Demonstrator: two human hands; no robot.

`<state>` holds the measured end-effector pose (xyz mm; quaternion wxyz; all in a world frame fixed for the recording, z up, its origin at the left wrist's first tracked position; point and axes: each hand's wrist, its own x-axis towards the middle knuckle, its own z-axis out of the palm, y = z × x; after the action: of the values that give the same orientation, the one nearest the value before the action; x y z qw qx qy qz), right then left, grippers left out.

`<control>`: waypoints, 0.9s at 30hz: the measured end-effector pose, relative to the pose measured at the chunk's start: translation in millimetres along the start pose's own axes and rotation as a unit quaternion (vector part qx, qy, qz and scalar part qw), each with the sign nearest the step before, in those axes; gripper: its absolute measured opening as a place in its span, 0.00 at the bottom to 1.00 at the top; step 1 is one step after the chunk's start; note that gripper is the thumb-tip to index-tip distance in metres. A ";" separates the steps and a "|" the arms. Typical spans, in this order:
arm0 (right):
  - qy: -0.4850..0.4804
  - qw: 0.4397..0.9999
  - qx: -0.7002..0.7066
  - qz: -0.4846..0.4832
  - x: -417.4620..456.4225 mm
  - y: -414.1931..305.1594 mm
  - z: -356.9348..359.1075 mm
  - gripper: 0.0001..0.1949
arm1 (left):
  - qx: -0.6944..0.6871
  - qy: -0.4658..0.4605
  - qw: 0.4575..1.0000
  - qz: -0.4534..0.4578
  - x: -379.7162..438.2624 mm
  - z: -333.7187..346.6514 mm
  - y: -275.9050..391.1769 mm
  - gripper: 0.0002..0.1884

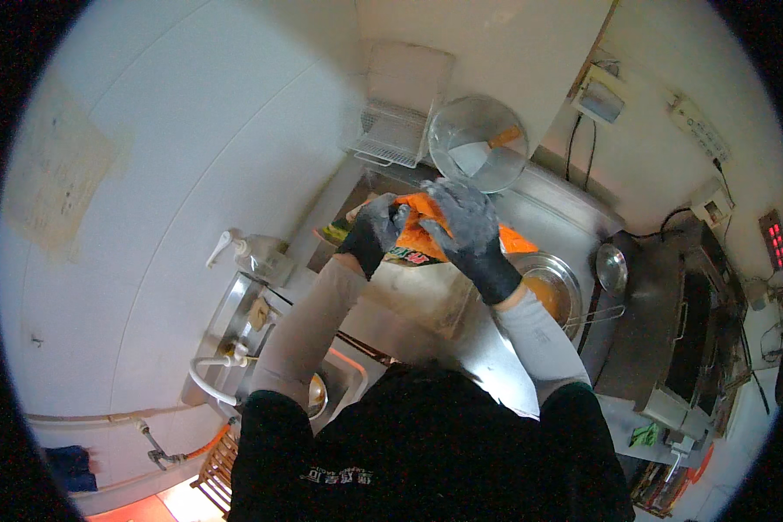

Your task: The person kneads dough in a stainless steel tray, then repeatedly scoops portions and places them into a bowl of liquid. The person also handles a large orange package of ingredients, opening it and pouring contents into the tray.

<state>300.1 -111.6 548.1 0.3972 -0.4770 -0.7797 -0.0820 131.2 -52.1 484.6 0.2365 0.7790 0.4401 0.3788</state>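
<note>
An orange printed plastic bag (424, 245) is held up in both my hands, above a rectangular tray (417, 293) with a pale surface, set into the steel counter. My left hand (380, 225), in a grey-coated glove with a black cuff, grips the bag's left side. On its top and right side, my right hand (466, 215) is closed in a matching glove. Whitish powder coats both gloves. The bag's far side and its opening are hidden behind my fingers. Just beyond my right hand stands a clear round tub (479, 140) holding a scraper (473, 155) with a wooden handle.
Right of the tray sits a steel bowl (577, 287) of orange-brown liquid, near a wire handle (594, 316). A ladle (611, 267) lies beside a dark metal appliance (652, 320). Wire baskets (391, 134) stand at the back wall. A pump bottle (264, 258) is at the left, by a sink.
</note>
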 end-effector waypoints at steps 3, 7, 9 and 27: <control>-0.009 1.000 -0.025 0.003 2.0 6.8 16.9 0.12 | -0.078 -0.016 0.996 -0.032 2.1 12.5 -13.6 0.10; 0.003 0.998 -0.032 0.051 6.8 25.4 12.1 0.07 | -0.401 0.002 0.911 -0.099 6.3 22.0 -33.3 0.10; 0.061 0.986 0.004 0.152 13.6 32.9 10.8 0.06 | -0.320 0.001 0.945 -0.059 7.1 0.2 5.7 0.08; 0.065 0.984 0.061 0.156 29.1 43.8 -9.4 0.06 | 0.214 -0.134 0.960 -0.122 -74.5 -21.5 -176.4 0.13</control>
<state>334.0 -73.4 563.8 0.4836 -0.5611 -0.6718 -0.0020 0.5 -27.5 345.2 0.1651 0.7952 0.5673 0.1361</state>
